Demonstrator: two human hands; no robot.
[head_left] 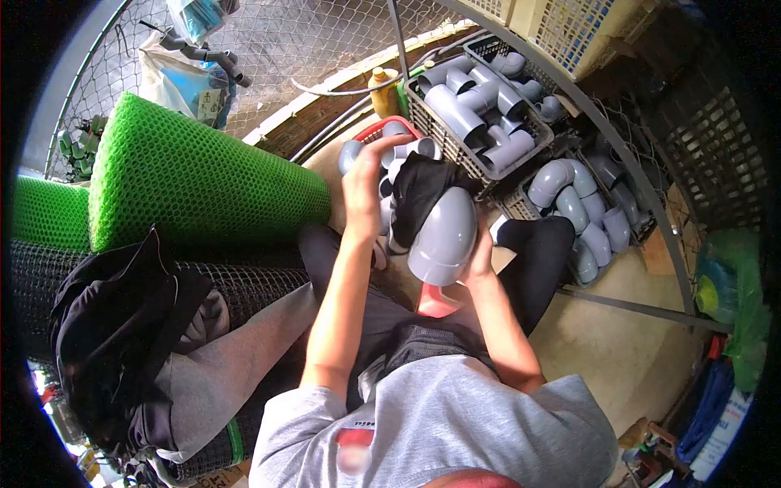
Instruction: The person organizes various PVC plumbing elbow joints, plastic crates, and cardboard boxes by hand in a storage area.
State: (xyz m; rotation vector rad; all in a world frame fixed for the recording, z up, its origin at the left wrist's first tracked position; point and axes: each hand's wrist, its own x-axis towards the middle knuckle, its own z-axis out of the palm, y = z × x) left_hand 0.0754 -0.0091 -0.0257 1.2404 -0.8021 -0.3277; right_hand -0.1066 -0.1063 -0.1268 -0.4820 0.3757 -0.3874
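Observation:
My right hand is wrapped round the side of a large grey pipe elbow, held above my lap. A black cloth lies against the elbow's upper left side. Beside the cloth, my left hand is raised with its fingers stretched out, and nothing shows in its grip. Behind the hands is a red basket with grey pipe fittings. A red object shows just below the elbow, partly hidden.
Black crates of grey fittings stand at the upper right. Rolls of green mesh and black mesh lie at the left, with a black jacket on top. A yellow bottle stands beyond the basket.

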